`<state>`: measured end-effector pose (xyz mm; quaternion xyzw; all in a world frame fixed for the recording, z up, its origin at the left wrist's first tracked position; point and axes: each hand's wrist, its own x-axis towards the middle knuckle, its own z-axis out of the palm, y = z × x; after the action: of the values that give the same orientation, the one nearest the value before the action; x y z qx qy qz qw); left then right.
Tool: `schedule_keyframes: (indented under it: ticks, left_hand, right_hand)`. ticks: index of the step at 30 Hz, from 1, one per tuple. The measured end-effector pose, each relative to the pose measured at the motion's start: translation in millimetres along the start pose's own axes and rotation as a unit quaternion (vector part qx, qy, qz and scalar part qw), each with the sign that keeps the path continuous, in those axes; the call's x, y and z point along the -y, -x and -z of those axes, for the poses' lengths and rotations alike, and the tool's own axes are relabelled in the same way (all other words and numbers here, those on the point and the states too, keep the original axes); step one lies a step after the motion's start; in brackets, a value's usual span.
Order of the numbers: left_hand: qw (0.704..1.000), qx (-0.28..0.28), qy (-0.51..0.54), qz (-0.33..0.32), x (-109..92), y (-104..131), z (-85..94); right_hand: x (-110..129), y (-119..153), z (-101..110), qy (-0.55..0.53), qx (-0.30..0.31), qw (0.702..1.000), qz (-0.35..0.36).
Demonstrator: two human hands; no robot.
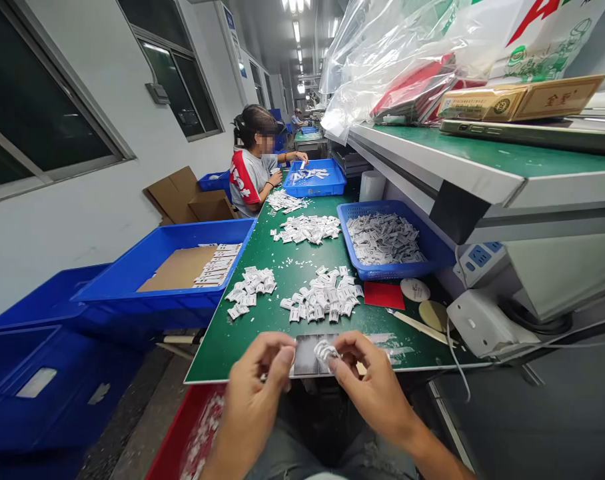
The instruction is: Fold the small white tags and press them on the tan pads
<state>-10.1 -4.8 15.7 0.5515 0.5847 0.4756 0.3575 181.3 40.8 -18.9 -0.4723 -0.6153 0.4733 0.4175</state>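
Observation:
My right hand [377, 390] pinches a few small white plastic pieces [324, 351], bunched together at its fingertips, above the near edge of the green table. To the left, my left hand [257, 393] has its thumb and forefinger pressed together; what lies between them, if anything, is too small to make out. Beneath and between my hands lies a flat grey plate [305, 355] at the table's edge. Just beyond my hands is a pile of white plastic pieces [327, 297], with a smaller pile [252, 288] to its left.
A blue basket [427, 270] of white pieces stands at the right, near a red card [384, 295] and a pale knife-like tool [422, 327]. A big blue bin [157, 301] borders the table's left. Overhead at right is a shelf [442, 150]. A co-worker [252, 170] sits farther back.

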Motion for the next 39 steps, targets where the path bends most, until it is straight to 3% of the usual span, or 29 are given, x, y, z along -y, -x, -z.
schedule_keyframes:
  ticks: [4,10,12,14,17,20,24,29,31,35,39]
  left_hand:
    - [0.985,0.162,0.042,0.051,25.7,-28.5,-12.5]
    - [0.96,0.217,0.164,0.065,51.0,-26.6,-10.7]
    - [0.96,0.196,0.194,0.044,55.8,-29.0,-11.5]
    - [0.967,0.136,0.213,0.036,59.7,-33.4,-13.8]
    - [0.972,0.032,0.219,0.076,64.9,-41.0,-16.8]
    - [0.965,-0.021,0.224,0.133,70.7,-45.3,-14.1]
    - [0.966,-0.046,0.201,0.154,79.7,-45.1,-1.1]
    - [0.969,-0.087,0.181,0.146,90.9,-46.1,13.8]
    - [0.969,-0.086,0.179,0.144,94.6,-46.2,16.5]
    - [0.981,-0.056,0.144,0.119,101.5,-42.4,22.0]
    - [0.991,-0.03,0.077,0.105,109.3,-38.2,34.6]
  right_hand:
    - [-7.4,3.6,-11.8,-0.142,0.03,0.989,-0.041]
    - [-23.2,-1.6,-23.2,-0.299,0.119,0.939,-0.121]
    - [-27.7,-3.3,-26.5,-0.336,0.146,0.92,-0.141]
    - [-30.0,-6.0,-29.7,-0.359,0.139,0.911,-0.146]
    - [-29.2,-12.9,-30.1,-0.352,0.027,0.928,-0.115]
    - [-26.7,-19.7,-21.9,-0.352,-0.083,0.925,-0.115]
    - [-27.5,-20.5,-3.9,-0.379,-0.061,0.911,-0.149]
    - [-34.8,-17.8,3.6,-0.429,0.005,0.893,-0.134]
    - [-38.8,-19.0,-0.5,-0.404,0.003,0.906,-0.126]
    - [-46.7,-20.2,-3.8,-0.209,-0.047,0.972,-0.095]
    - [-52.3,-20.3,16.8,-0.055,-0.031,0.994,-0.086]
